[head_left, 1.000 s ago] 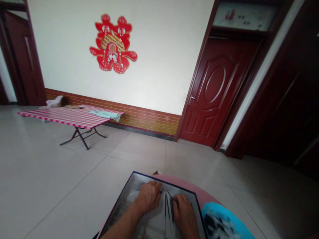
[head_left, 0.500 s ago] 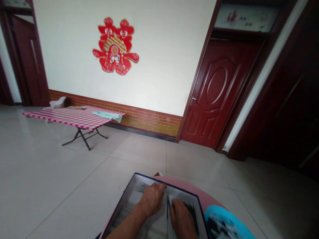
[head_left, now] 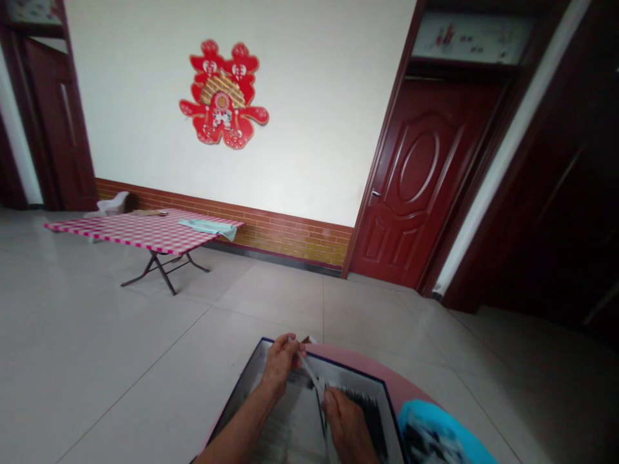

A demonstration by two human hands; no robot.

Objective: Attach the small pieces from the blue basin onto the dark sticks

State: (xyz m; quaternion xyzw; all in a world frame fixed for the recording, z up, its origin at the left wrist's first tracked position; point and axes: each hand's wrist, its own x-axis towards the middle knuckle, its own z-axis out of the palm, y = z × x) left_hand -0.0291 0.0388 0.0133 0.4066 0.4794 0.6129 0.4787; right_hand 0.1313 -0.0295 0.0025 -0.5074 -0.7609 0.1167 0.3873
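Observation:
A thin pale strip (head_left: 310,372) runs slanting between my two hands, above a dark-rimmed box (head_left: 346,367). My left hand (head_left: 282,365) pinches its upper end near the box's far edge. Lower down, on the right side of the box, my right hand (head_left: 347,425) is closed around the strip's other end. Beside and beyond my right hand, a row of dark, thin items (head_left: 372,412) lies in the box's right part. A dark divider line runs down the middle of the box. The contents on the left side are blurred.
The box rests on a pink round surface (head_left: 396,383). At its right is a bright blue container (head_left: 425,412) holding dark and whitish pieces. Farther off, a checkered folding table (head_left: 145,231) carries a pale green cloth (head_left: 210,227). A red door (head_left: 416,180) stands beyond.
My left hand has moved up and left from inside the box to its far edge. The pale strip now shows stretched between both hands. My right hand has shifted slightly.

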